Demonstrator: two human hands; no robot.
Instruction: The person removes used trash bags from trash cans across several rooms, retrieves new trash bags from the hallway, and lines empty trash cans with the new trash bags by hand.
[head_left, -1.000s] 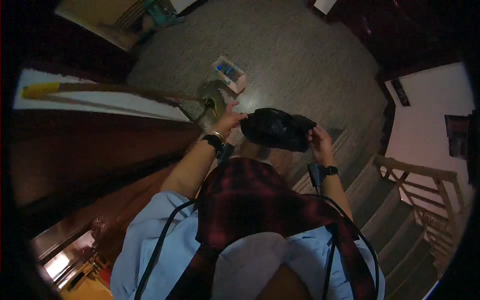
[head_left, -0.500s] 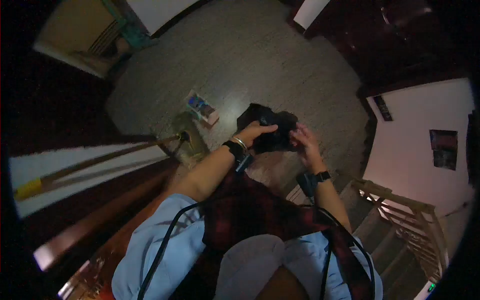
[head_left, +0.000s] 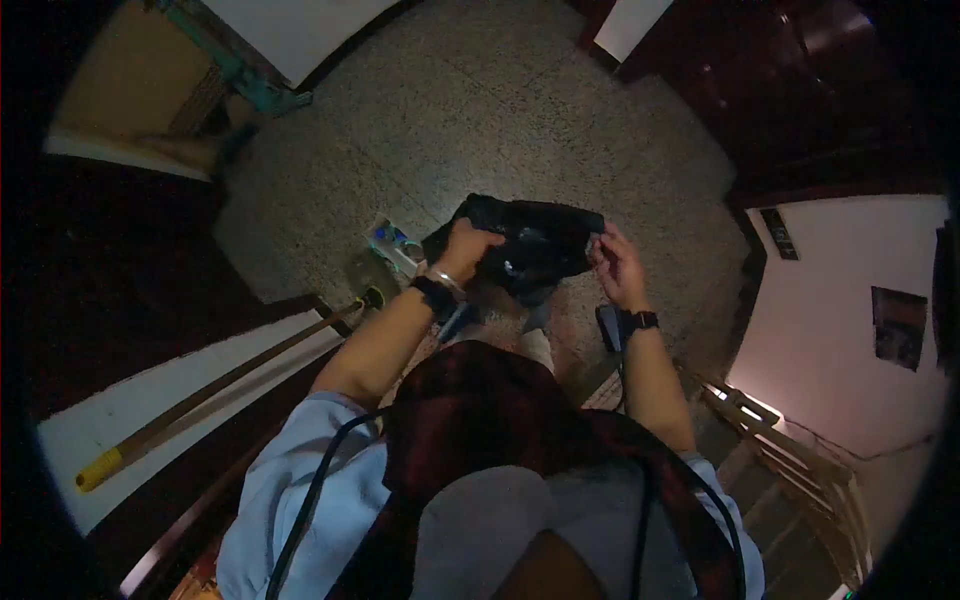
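Observation:
A shiny black plastic bag [head_left: 540, 240] is stretched out in front of me above the floor. My left hand [head_left: 466, 250] grips its left side, thumb lying over the top and fingers hidden beneath. At the bag's right edge my right hand [head_left: 619, 268] pinches the plastic between thumb and fingers. Partly behind my left hand, a small open box [head_left: 396, 246] with blue items in it rests on the floor.
A wooden pole with a yellow end [head_left: 100, 468] leans at the left, its far end by a dustpan-like object [head_left: 370, 270]. Stairs [head_left: 770, 500] with a wooden railing [head_left: 800, 470] descend at the lower right. A dark red door [head_left: 740, 90] stands at the upper right.
The bag has been spread wider and flatter between my hands. My left hand has moved left, partly covering the box. My right hand has closed on the bag's right edge.

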